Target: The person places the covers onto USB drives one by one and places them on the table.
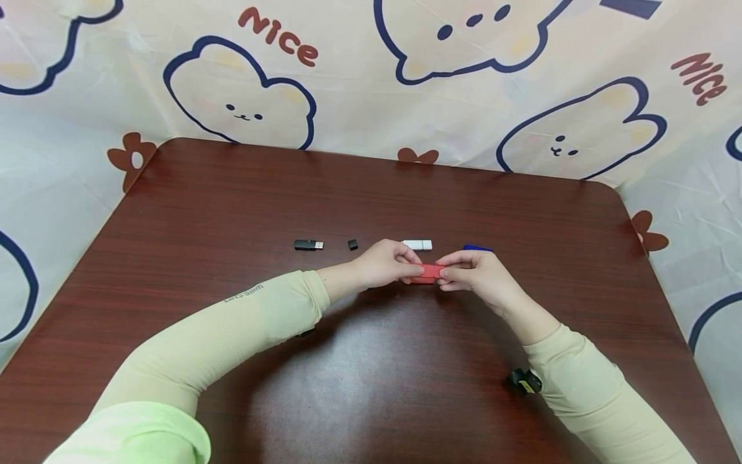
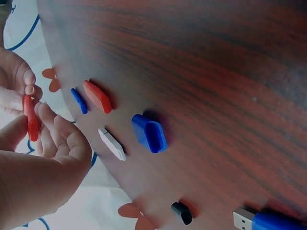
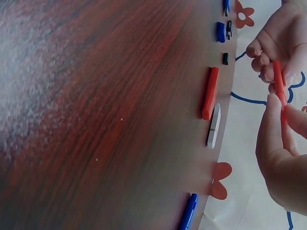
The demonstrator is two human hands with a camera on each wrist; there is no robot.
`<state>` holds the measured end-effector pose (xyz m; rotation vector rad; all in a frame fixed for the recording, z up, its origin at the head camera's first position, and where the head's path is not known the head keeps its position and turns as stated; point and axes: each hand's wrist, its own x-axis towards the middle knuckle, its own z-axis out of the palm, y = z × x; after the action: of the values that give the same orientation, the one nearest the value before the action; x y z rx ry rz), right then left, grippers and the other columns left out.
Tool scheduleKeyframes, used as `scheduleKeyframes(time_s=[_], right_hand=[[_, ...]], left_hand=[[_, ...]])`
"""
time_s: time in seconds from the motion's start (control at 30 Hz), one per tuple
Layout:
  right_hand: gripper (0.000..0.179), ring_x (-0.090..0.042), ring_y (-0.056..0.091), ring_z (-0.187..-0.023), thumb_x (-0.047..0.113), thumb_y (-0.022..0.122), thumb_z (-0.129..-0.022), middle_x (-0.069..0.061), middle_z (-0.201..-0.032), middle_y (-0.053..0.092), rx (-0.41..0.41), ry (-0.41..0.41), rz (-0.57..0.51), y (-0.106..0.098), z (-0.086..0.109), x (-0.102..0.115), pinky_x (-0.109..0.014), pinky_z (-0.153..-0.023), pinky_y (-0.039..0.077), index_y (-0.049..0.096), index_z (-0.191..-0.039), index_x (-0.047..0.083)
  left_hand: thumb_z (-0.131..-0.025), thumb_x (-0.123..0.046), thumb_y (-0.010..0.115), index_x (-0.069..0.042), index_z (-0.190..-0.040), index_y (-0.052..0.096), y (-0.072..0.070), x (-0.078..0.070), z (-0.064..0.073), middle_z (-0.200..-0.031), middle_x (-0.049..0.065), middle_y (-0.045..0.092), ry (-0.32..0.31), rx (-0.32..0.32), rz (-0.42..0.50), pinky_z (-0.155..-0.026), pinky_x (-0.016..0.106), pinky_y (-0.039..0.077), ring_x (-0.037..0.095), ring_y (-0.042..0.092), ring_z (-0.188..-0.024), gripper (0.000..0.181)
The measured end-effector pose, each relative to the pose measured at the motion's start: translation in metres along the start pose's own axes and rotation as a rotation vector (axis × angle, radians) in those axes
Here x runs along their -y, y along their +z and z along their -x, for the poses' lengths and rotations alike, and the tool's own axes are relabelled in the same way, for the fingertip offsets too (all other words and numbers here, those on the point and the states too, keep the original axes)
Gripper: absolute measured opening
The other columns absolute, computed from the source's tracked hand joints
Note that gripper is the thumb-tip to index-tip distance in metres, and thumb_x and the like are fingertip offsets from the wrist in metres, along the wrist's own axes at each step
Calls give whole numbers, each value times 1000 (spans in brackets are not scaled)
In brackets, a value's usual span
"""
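Both hands hold a small red USB stick (image 1: 430, 271) between them, raised above the table. My left hand (image 1: 382, 263) pinches one end between thumb and fingers; my right hand (image 1: 478, 277) pinches the other. In the left wrist view the stick (image 2: 31, 120) looks like one joined piece; whether a cap is seated on it I cannot tell. Below the hands lies a second red piece (image 2: 97, 97), flat on the wood. A white USB stick (image 1: 417, 245) rests just beyond the left fingers, and a blue piece (image 1: 478, 247) is partly covered by the right hand.
Farther left lie a black USB stick (image 1: 306, 245) with its metal plug bare and a small black cap (image 1: 353, 245). The left wrist view also shows a hollow blue cap (image 2: 148, 133) and a blue USB stick (image 2: 276, 222). A printed cloth stands behind the brown table (image 1: 359, 386).
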<state>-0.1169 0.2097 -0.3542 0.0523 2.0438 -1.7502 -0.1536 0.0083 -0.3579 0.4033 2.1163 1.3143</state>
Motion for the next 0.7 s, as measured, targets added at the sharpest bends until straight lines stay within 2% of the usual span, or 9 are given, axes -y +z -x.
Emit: scheduleKeyframes(time_s=[0.17,0.27,0.37,0.5,0.7], right_hand=[[36,-11,69,-71,-2,61,-86,-3,-83,70,0,-6,-3,0,1,1,-32,-75,55,50,-115,-20],[36,-11,69,-72,-1,62,-86,-2,-82,70,-14,-19,13,1,2,1,-31,-74,55,51,-115,-19],[37,-10,68,-75,2,63,-86,3,-81,69,-38,-28,56,1,2,1,-28,-74,56,51,-116,-16],[40,-8,66,-78,7,64,-87,10,-79,68,-67,-18,129,1,2,1,-24,-75,54,51,-120,-12],[41,-7,62,-80,13,66,-86,12,-79,68,-96,1,211,1,3,2,-26,-80,47,53,-121,-5]], left_hand=[[-86,-13,66,2,-97,68,1,0,0,-72,6,69,-8,-33,21,-55,17,40,5,57,-60,19],[-85,-13,66,2,-97,69,1,-1,1,-72,7,69,-16,-44,34,-55,17,40,6,58,-61,19],[-85,-13,67,1,-97,70,3,-1,2,-75,11,69,-30,-65,42,-57,18,39,11,58,-66,19],[-84,-14,67,-1,-96,71,4,-2,3,-81,11,69,-49,-95,37,-62,20,36,13,52,-75,18],[-84,-14,68,-2,-98,72,5,-2,5,-82,13,68,-75,-89,53,-64,20,37,15,53,-76,19]])
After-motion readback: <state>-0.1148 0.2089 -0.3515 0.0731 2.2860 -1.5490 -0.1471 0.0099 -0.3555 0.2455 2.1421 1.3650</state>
